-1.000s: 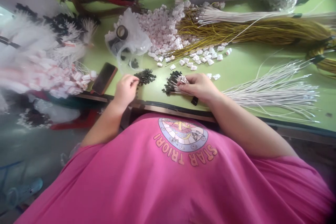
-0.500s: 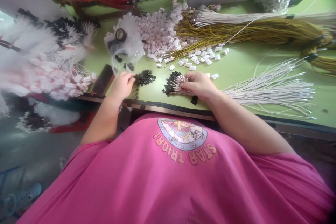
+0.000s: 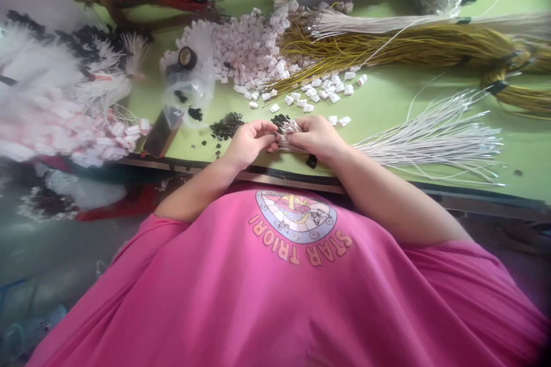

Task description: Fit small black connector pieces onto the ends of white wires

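Note:
My right hand [image 3: 316, 136] is closed on the near end of a bundle of thin white wires [image 3: 430, 137] that fans out to the right across the green table. The wire ends by my fingers carry small black caps [image 3: 282, 120]. My left hand [image 3: 248, 142] is pinched against those wire ends, fingertips touching the right hand's; what it pinches is too small to make out. A loose pile of small black connectors [image 3: 227, 125] lies just left of my left hand.
Small white connectors [image 3: 253, 54] are heaped at the table's middle, with yellow wire bundles [image 3: 408, 49] behind. A phone [image 3: 162, 132], a plastic bag with tape rolls [image 3: 189, 71] and white wire harnesses [image 3: 64, 103] lie at the left. The table's dark front edge [image 3: 387, 186] runs by my chest.
My left hand has left the black connector pile and moved right to meet my right hand at the wire ends. The right hand stayed on the bundle.

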`<state>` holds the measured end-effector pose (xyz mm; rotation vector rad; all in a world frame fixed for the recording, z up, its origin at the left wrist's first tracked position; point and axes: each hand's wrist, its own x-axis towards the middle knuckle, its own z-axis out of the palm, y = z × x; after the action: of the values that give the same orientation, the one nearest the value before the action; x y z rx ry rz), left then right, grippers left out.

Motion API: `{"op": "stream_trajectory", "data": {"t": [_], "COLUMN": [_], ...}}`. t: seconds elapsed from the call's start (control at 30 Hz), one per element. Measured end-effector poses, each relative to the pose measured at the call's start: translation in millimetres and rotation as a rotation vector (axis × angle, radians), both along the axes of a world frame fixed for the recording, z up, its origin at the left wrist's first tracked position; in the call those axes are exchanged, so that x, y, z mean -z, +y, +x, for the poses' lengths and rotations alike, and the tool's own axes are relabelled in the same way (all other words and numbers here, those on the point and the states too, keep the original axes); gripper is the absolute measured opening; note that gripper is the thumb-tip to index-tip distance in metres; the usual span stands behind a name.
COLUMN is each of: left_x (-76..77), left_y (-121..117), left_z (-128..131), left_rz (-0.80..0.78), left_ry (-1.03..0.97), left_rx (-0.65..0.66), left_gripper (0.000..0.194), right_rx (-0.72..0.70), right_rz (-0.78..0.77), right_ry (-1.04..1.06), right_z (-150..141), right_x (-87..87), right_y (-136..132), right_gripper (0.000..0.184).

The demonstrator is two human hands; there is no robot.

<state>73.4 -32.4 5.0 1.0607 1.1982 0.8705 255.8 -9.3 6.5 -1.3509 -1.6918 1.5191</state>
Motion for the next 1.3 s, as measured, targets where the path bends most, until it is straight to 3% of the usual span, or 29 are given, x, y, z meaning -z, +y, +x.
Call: {"op": "stream_trajectory", "data": {"t": [0.47,0.7,1.07,1.2,1.3], "left_x": [8.8,1.7,3.4,-2.3,-6.8], "left_y": [-1.1,-3.4,-5.1,-10.7,-19.6], "left_z": [-3.1,-0.5,2.5,-16.0,-54.1], "left_rz": [0.084,0.1,0.355,0.584,0.627], "left_ry": [0.119,0.199,0.434,0.655,0.888], "left_rx": [0.021,0.03,0.156,0.192,0.152], "left_gripper": [0.014,0.012,0.011,0.014,0.018], "right_rx": [0.025,0.018,-0.023,0.003,0.008], "right_rz": [0.024,0.05,0.071,0.105,0.008], "right_ry": [-0.029,-0.067,-0.079,0.011,0.044], "right_z": [-0.9,-0.6,0.8,2.7,4.0], "right_x": [-6.2,-4.6,0.3,1.0,-1.3], "right_y": [-2.5,-3.0,-3.0,-1.7,-1.1], "right_gripper": [0.02,0.02,0.02,0.016,0.018]}}
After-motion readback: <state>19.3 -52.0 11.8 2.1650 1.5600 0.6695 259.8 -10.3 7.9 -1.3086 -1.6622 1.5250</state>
